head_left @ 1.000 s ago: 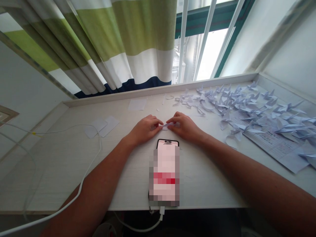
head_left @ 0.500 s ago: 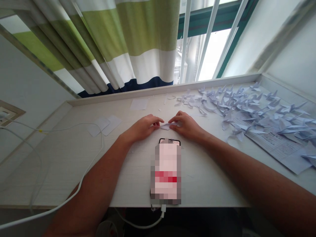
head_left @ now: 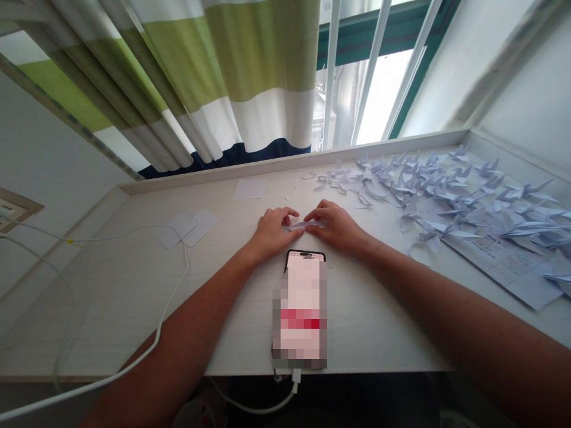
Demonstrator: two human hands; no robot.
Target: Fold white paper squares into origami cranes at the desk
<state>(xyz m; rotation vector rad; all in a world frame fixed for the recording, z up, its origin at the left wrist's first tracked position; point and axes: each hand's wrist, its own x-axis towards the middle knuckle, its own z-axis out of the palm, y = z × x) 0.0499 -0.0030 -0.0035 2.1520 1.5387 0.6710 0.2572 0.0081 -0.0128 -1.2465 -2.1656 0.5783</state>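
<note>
Both hands down on desk (head_left: pixel 111 285), meeting over small folded paper (head_left: pixel 300 224) just beyond phone (head_left: pixel 300 309). Left hand (head_left: pixel 273 230): fingers curled, tips pinching paper's left end. Right hand (head_left: pixel 336 227): fingers bent, tips pressing and pinching right end. Paper flat against desk, held between the two sets of fingertips, mostly hidden under them.

Cranes (head_left: pixel 446 190) heaped to the right, over printed sheet (head_left: pixel 495 255). Blank squares (head_left: pixel 187 229) well apart on the left. Cable (head_left: pixel 173 285) looping across left side of desk.

Risks, judged: uneven fingertip pressure likely to skew crease; thin paper could tear at fold point if pulled apart; right forearm close to cranes, a sweep could scatter them; wrists near phone top, nudging possible.
</note>
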